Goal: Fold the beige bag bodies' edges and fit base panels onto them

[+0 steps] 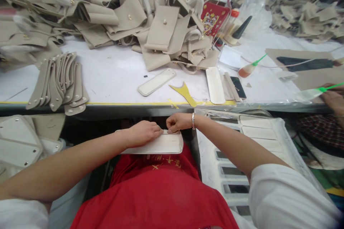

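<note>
A long cream panel (pixel 163 145) with rounded corners and a raised rim lies across my lap, above a red apron (pixel 153 189). My left hand (pixel 146 133) lies over its left part, fingers together, gripping the far edge. With fingers curled in a pinch, my right hand (pixel 180 121) is at the same far edge, just right of the left fingertips. Whether something small is between those fingers cannot be seen. On the table ahead lie a similar pale panel with studs (pixel 156 82), a yellow notched tool (pixel 184 93) and a plain white strip (pixel 215 85).
Beige bag pieces (pixel 161 28) are heaped along the table's back. Studded beige strips (pixel 57 78) overlap at the left edge. A slatted white rack (pixel 228 170) stands right of my lap. A glue bottle (pixel 248 69) lies at right, near another person's hand (pixel 334 98).
</note>
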Available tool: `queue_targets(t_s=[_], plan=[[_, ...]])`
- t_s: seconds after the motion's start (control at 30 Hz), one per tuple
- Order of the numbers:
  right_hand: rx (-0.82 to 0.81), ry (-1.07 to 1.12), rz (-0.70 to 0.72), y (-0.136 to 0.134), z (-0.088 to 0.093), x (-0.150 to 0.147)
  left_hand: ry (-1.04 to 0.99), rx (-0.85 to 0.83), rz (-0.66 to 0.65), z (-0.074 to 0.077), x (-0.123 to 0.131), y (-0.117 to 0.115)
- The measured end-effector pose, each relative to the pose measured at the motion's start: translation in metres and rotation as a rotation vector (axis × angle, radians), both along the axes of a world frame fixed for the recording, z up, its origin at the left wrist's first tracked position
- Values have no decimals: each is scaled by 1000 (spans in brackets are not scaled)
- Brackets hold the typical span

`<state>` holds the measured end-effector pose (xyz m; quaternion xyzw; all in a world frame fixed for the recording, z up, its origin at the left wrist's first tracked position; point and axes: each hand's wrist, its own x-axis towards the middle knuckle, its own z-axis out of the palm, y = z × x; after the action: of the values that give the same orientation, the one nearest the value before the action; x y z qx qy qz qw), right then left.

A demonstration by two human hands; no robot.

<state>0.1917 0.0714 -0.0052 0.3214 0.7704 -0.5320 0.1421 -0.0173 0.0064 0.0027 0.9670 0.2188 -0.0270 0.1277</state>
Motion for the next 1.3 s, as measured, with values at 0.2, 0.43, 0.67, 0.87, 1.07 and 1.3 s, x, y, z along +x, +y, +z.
queue_targets(t_s=[0.2,0.43,0.67,0.87,1.07,1.3], plan=[[-192,-3,61,11,-7,-16,-89,-248,46,4,-33,11],[-293,0,132,17,-5,-55,-129,-268,21,5,-63,11],[-279,5,241,21,-13,-97,-178,-281,68,-5,-102,3],[-355,-5,326,26,-20,-137,-226,-333,130,-8,-126,-3],[-480,-14,350,26,-28,-178,-231,-346,199,-8,-144,-9],[-388,63,338,19,-32,-210,-169,-276,315,-8,-161,-19]])
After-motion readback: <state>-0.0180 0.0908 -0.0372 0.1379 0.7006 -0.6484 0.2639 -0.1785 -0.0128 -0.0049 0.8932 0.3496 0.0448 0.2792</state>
